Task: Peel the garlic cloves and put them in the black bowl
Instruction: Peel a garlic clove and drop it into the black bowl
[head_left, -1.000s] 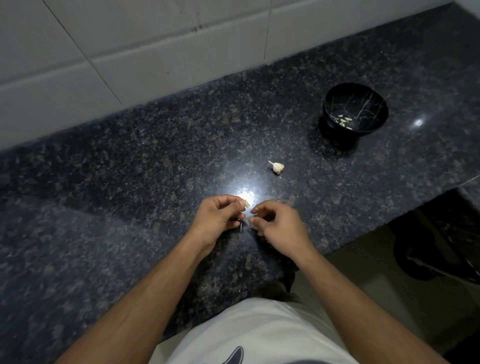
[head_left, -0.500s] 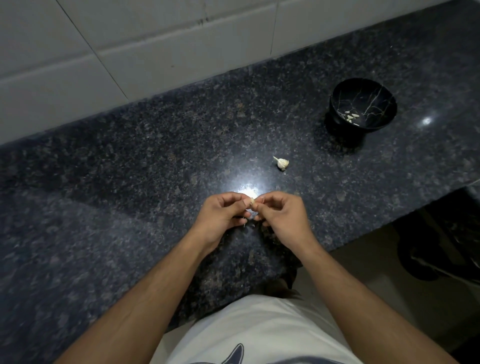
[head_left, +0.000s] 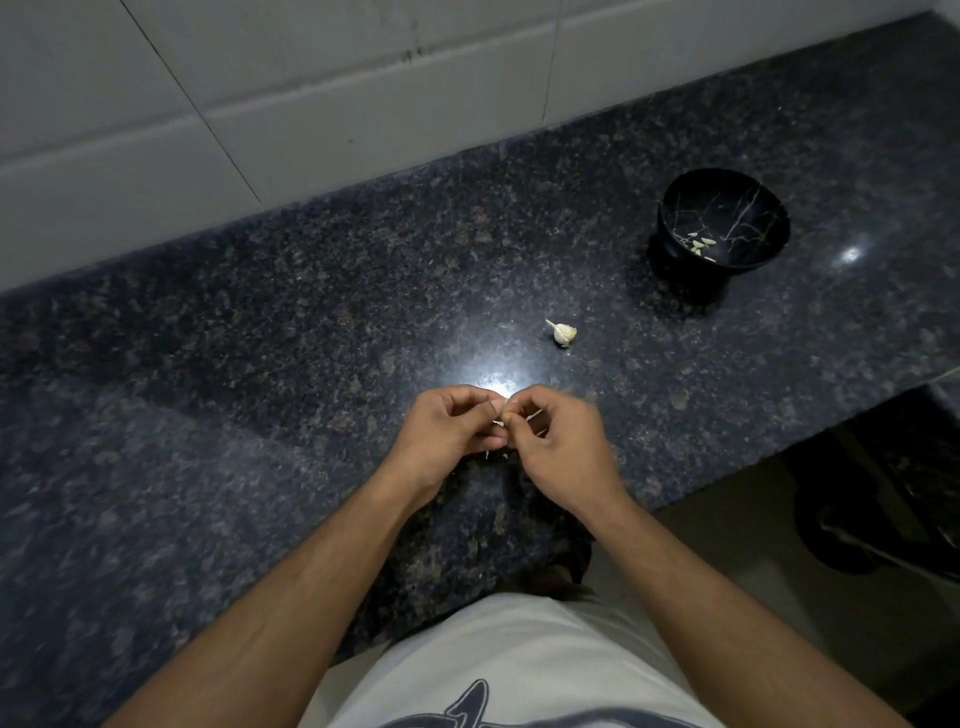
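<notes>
My left hand (head_left: 451, 432) and my right hand (head_left: 558, 444) meet over the front of the dark granite counter (head_left: 260, 322). Together their fingertips pinch a small garlic clove (head_left: 505, 414), mostly hidden between them, and thin pale skin sticks out by the right fingers. A partial garlic bulb (head_left: 563, 332) lies on the counter beyond the hands. The black bowl (head_left: 723, 218) with gold veins stands at the back right and holds several peeled cloves (head_left: 701, 244).
A grey tiled wall (head_left: 311, 93) runs along the back of the counter. The counter's front edge drops off at the right to a floor with dark objects (head_left: 883, 493). Small bits of garlic skin (head_left: 493, 456) lie under the hands.
The hands, slightly apart a second ago, have come together on the clove. A strip of skin now shows at the right fingers.
</notes>
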